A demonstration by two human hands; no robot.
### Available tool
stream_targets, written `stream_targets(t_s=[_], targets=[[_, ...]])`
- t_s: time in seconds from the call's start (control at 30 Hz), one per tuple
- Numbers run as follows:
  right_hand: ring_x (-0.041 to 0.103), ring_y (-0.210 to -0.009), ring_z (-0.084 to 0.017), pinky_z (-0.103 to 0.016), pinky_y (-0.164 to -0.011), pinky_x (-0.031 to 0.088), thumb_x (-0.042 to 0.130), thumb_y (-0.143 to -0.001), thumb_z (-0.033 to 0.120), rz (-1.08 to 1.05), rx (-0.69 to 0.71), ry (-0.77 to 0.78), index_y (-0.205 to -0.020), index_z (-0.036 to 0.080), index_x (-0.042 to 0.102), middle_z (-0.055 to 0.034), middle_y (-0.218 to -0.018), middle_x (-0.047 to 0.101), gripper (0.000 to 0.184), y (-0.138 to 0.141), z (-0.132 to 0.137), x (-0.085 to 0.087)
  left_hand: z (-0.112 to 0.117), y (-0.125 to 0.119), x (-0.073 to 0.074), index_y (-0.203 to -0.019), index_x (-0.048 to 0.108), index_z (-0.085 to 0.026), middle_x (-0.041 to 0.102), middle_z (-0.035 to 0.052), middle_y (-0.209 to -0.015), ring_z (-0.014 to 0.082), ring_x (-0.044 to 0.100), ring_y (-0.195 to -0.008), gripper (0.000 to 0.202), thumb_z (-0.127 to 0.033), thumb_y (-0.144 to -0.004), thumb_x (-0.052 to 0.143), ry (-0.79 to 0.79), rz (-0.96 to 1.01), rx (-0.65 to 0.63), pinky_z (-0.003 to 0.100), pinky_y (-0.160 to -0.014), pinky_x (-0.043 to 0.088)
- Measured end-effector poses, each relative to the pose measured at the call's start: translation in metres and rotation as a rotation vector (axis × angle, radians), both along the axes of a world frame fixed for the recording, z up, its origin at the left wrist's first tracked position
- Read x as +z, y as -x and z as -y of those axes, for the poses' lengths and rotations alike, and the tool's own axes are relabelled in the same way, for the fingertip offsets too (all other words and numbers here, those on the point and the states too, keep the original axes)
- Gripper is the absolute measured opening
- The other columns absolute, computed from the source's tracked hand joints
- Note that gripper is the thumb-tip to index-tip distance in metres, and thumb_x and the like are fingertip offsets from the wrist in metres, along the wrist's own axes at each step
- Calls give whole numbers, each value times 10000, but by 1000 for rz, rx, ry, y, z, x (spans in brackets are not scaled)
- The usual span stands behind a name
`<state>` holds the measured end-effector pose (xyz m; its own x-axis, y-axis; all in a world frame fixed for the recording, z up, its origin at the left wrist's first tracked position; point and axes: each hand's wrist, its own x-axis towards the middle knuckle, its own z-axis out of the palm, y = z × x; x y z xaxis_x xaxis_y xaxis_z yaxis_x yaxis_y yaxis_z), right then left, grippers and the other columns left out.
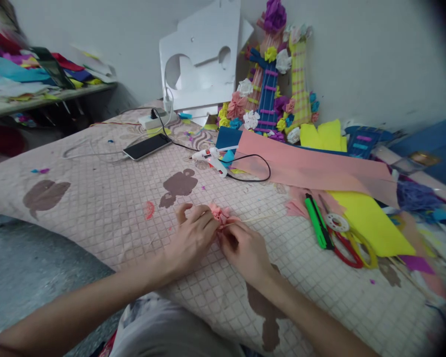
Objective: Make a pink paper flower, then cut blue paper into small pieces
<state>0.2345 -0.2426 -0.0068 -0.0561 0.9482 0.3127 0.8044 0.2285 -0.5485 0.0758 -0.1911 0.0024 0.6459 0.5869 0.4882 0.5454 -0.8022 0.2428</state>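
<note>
A small pink paper flower [220,213] is held between my hands, just above the checked tablecloth. My left hand [196,233] pinches it from the left, with the index finger lifted and bent. From the right, my right hand [245,248] closes its thumb and fingers on the flower's lower edge. A thin pale strand, perhaps a stick or string, runs rightward from the flower. Beyond my hands lies a white glue gun [211,157] with a black cord. What the fingertips cover at the flower's base is hidden.
To the right lie a green box cutter [317,220], scissors [347,245], pink paper [305,161] and yellow paper [375,223]. A phone [147,147] and a power strip [156,119] are at the back left. Paper-decorated guitar shapes [268,99] and white foam boards [204,64] lean on the wall.
</note>
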Motion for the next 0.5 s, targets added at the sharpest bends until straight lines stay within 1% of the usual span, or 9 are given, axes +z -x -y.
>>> stream_targets(t_s=[0.13,0.2,0.27,0.33,0.4,0.5], targets=[[654,-836,-168,-280,-717,520,530,-872,186,48,12,-36,-844,194,617,-50,-962,675,92,-2,-2,-5,0,0,-1,-909,608,-178,671,44,-889,233,511,-975,148,-128,-913,469,-3,-12,2,491,-961,238],[652,-852,-170,-275,-703,518,512,-890,191,132,30,-87,-875,187,626,-59,-986,671,116,-4,0,-8,0,1,-1,-900,608,-179,672,44,-881,226,513,-961,158,-117,-912,463,-15,-9,7,491,-964,231],[646,-884,-187,-284,-699,515,495,-898,185,251,65,-169,-909,171,633,-77,-986,667,139,-6,1,-11,-1,0,0,-888,610,-179,672,43,-860,221,516,-941,165,-120,-917,459,-27,-2,31,490,-955,229],[640,-882,-203,-297,-698,510,494,-894,166,364,101,-257,-906,154,638,-84,-930,665,145,-7,3,-12,-1,0,1,-885,611,-178,672,43,-848,223,517,-935,163,-130,-922,460,-29,2,56,490,-943,232],[635,-833,-205,-307,-677,505,507,-882,144,451,127,-317,-883,149,643,-74,-853,660,136,-7,4,-13,0,-1,2,-894,612,-176,669,46,-857,228,515,-943,161,-135,-922,459,-13,-7,63,492,-937,236],[620,-749,-195,-312,-628,494,519,-868,125,521,166,-345,-874,155,645,-60,-806,652,130,-6,3,-12,0,-1,4,-884,610,-172,662,52,-880,233,512,-952,159,-141,-920,459,19,-11,64,494,-933,239]])
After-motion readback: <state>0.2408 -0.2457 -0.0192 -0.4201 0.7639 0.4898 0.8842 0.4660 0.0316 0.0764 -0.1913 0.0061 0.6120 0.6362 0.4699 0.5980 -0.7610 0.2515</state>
